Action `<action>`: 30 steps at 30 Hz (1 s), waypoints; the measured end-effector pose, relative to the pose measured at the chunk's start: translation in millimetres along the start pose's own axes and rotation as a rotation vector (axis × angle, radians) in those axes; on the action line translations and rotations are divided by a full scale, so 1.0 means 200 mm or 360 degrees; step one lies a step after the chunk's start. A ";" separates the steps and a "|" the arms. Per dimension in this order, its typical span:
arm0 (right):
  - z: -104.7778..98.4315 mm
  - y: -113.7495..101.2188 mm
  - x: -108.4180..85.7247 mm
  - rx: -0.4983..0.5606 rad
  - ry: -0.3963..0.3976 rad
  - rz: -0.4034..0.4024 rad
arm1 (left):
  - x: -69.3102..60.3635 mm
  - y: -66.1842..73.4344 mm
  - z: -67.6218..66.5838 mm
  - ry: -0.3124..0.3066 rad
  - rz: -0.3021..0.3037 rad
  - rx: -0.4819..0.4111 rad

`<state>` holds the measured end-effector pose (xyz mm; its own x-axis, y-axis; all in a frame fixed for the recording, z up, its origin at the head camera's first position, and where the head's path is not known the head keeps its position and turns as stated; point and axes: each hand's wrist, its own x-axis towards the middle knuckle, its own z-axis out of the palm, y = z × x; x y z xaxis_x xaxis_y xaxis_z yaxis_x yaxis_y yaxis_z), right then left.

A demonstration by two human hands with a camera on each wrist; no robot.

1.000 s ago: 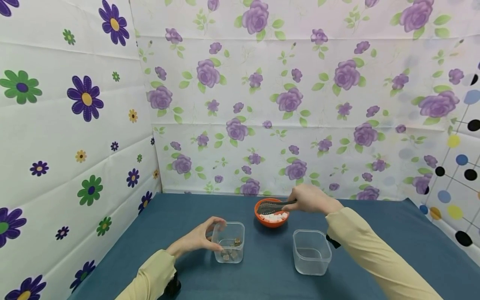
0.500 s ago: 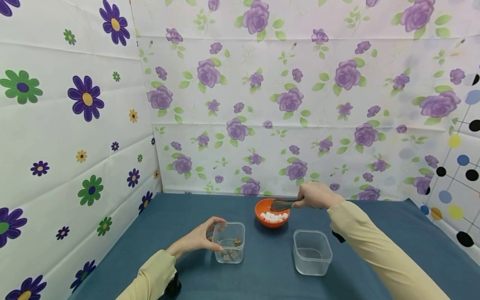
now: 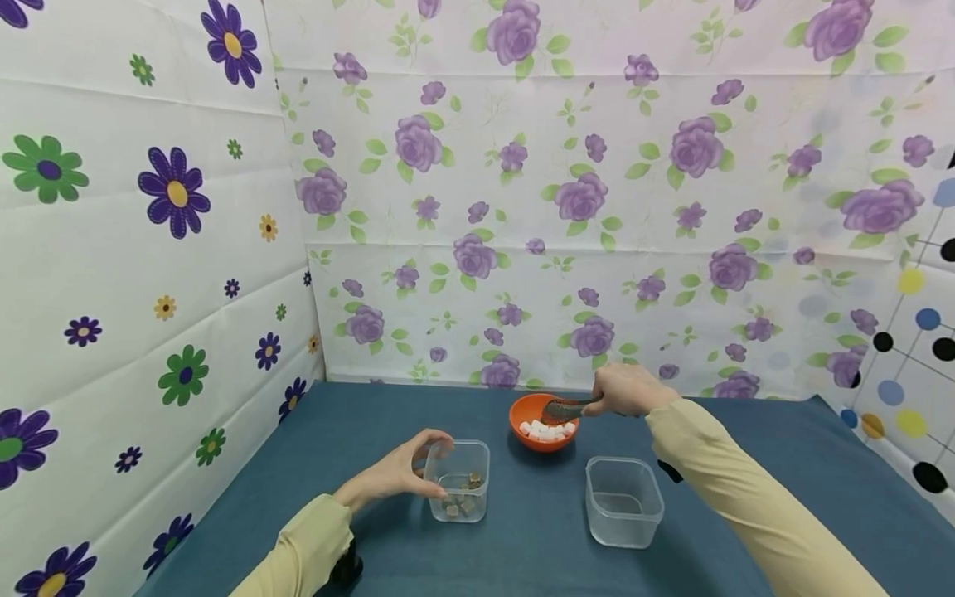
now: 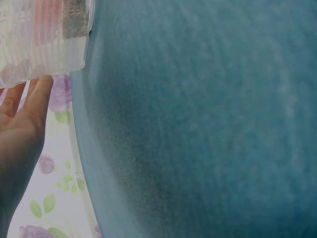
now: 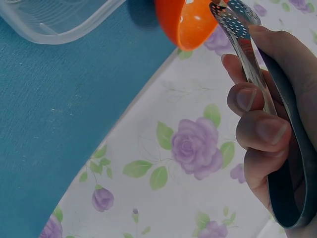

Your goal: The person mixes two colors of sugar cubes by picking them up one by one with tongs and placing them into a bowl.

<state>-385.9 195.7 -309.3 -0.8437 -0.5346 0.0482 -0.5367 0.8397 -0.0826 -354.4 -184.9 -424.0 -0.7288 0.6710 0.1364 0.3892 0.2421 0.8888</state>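
Note:
In the head view my right hand (image 3: pixel 630 390) grips metal tongs (image 3: pixel 564 410), with their perforated ends inside an orange bowl (image 3: pixel 525 431). White cubes (image 3: pixel 547 431) lie in the bowl. The right wrist view shows thumb and fingers wrapped round the tongs (image 5: pixel 257 77), the ends close together; what is between them is hard to tell. My left hand (image 3: pixel 395 474) holds a clear plastic container (image 3: pixel 477 454) by its left side, thumb at the front and fingers behind. Several brownish cubes (image 3: pixel 452 511) lie in that container; one cube (image 4: pixel 74 25) shows through its wall in the left wrist view.
A second clear container (image 3: pixel 624 531) stands right of the bowl, on the near side. Everything rests on a blue-covered table (image 3: pixel 537 555). A flower-print sheet (image 3: pixel 418 298) rises at the table's far edge, with patterned sheets at both sides.
My right hand and the tongs have shifted right across the bowl, uncovering more white cubes, then dipped slightly. The left hand and its container stay put.

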 end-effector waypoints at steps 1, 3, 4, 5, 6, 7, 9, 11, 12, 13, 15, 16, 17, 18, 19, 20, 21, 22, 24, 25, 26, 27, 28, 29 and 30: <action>0.00 0.00 0.00 0.0000 -0.0001 0.0006 | 0.00 0.00 0.00 0.0001 -0.0002 0.0000; 0.00 0.00 0.00 0.0001 -0.0004 0.0021 | 0.00 0.01 0.00 0.0005 -0.0007 0.0000; 0.00 0.00 0.00 0.0005 -0.0005 0.0030 | 0.00 0.01 0.00 0.0005 -0.0007 0.0003; 0.00 0.00 0.00 0.0010 -0.0007 0.0038 | 0.00 0.01 0.00 0.0007 -0.0008 0.0006; 0.00 -0.01 0.00 0.0014 -0.0011 0.0048 | 0.00 0.01 0.00 0.0007 -0.0007 0.0004; 0.00 -0.01 0.00 0.0017 -0.0015 0.0059 | 0.00 0.01 0.00 0.0006 -0.0006 0.0005; 0.00 -0.01 0.00 0.0016 -0.0016 0.0071 | 0.00 0.01 0.00 0.0004 -0.0004 0.0005; 0.00 -0.01 0.00 0.0020 -0.0018 0.0074 | 0.00 0.01 0.00 0.0003 -0.0001 0.0005; 0.00 -0.01 0.00 0.0019 -0.0020 0.0076 | 0.00 0.01 0.00 0.0003 0.0004 0.0006; 0.00 -0.01 0.00 0.0017 -0.0019 0.0076 | 0.00 0.01 0.00 0.0002 0.0004 0.0004; 0.00 -0.02 -0.01 0.0015 -0.0016 0.0069 | 0.00 0.00 0.00 -0.0001 0.0003 0.0006; -0.01 -0.02 -0.01 0.0011 -0.0015 0.0064 | 0.00 0.00 0.00 -0.0001 0.0003 0.0007; -0.01 -0.03 -0.01 0.0007 -0.0007 0.0047 | 0.00 0.00 0.00 -0.0002 0.0000 0.0004; -0.01 -0.04 -0.01 -0.0001 0.0000 0.0033 | 0.00 0.00 0.00 -0.0003 0.0002 0.0005; -0.02 -0.05 -0.01 -0.0012 0.0011 0.0014 | 0.00 0.00 0.00 -0.0003 0.0003 0.0006; -0.03 -0.06 -0.01 -0.0020 0.0024 -0.0012 | 0.00 0.00 0.00 -0.0002 0.0003 0.0010; -0.03 -0.08 -0.01 -0.0042 0.0043 -0.0045 | 0.00 0.00 0.00 0.0000 -0.0001 0.0008; -0.04 -0.10 -0.01 -0.0062 0.0062 -0.0078 | 0.00 0.00 0.00 0.0000 0.0000 0.0010; -0.06 -0.14 -0.01 -0.0095 0.0096 -0.0150 | 0.00 0.00 0.00 0.0002 -0.0003 0.0012; -0.06 -0.16 -0.01 -0.0112 0.0109 -0.0185 | 0.00 0.00 0.00 0.0002 -0.0007 0.0012; -0.07 -0.18 -0.01 -0.0127 0.0119 -0.0213 | 0.00 0.00 0.00 0.0002 -0.0012 0.0013; -0.08 -0.20 -0.01 -0.0141 0.0122 -0.0238 | 0.00 0.00 0.00 -0.0001 -0.0010 0.0013; -0.09 -0.23 -0.01 -0.0141 0.0121 -0.0265 | 0.00 0.00 0.00 -0.0003 -0.0008 0.0015; -0.09 -0.25 -0.01 -0.0148 0.0117 -0.0286 | 0.00 0.01 0.00 -0.0004 -0.0010 0.0012; -0.10 -0.27 -0.01 -0.0153 0.0116 -0.0309 | 0.00 0.01 0.00 -0.0006 -0.0007 0.0012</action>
<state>-354.9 152.5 -284.9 -0.7207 -0.6817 0.1261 -0.6840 0.7288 0.0303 -354.3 -184.9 -422.7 -0.7283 0.6727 0.1305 0.3903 0.2507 0.8859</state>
